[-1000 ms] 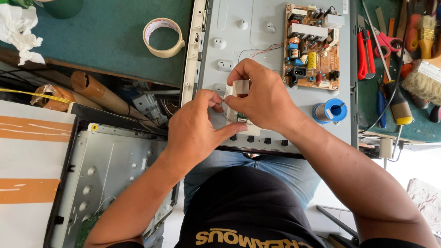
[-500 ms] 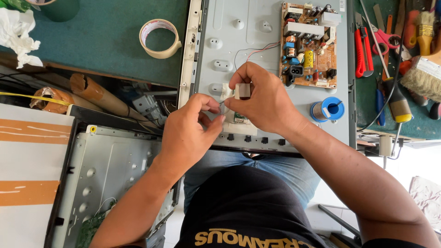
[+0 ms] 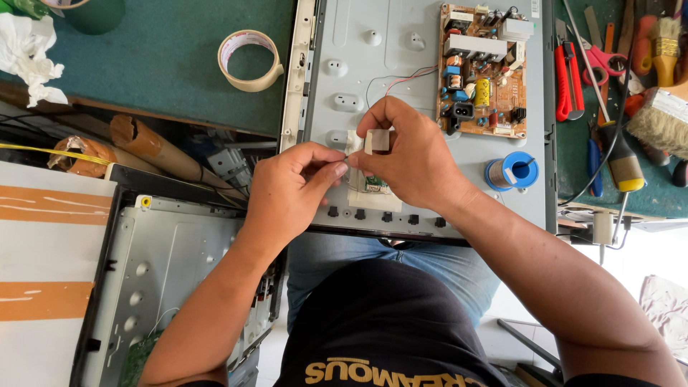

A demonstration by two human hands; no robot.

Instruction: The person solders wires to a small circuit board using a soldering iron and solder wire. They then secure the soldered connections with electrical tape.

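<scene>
Tape roll [image 3: 378, 140], small and whitish, sits pinched in the right hand [image 3: 412, 161] above the near edge of the grey metal back panel [image 3: 401, 79] that lies across the green worktop [image 3: 143, 64]. The left hand [image 3: 290, 193] has thumb and forefinger closed in a narrow grip on what looks like the loose end of the strip, drawn out sideways from the roll; the end itself is too thin to see clearly. A pale patch [image 3: 373, 195] on the panel lies just under both hands. To do this well, I judge the strip should stay taut and level between the two hands, so it does not curl back or stick to the fingers. The right grip ought to stay firm on the roll's sides. The circuit board [image 3: 481, 72] and blue solder spool [image 3: 510, 170] are near, toward the right edge, so elbows should stay tucked. The larger tape ring [image 3: 250, 60] lies well apart
</scene>
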